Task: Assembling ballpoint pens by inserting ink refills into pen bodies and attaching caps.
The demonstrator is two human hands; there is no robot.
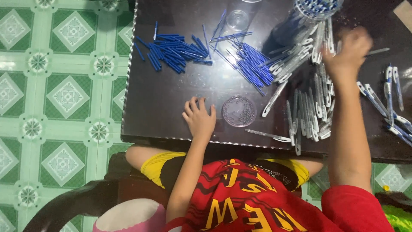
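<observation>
My left hand (199,117) lies flat on the dark table (154,107), fingers spread, holding nothing. It rests just left of a small round clear dish (239,111) with tiny metal springs in it. My right hand (348,50) is blurred and raised over a pile of clear pen barrels (310,112). Its fingers are closed, and a thin grey pen piece (379,51) sticks out to the right. Two heaps of blue refills (171,49) (253,64) lie at the far side of the table.
A clear container of finished pens (317,6) stands at the back right, with a small clear cup (237,19) to its left. More white-and-blue pens (392,107) lie at the right edge. Green patterned floor tiles (64,99) are on the left. A pink-rimmed stool (128,215) is near my knees.
</observation>
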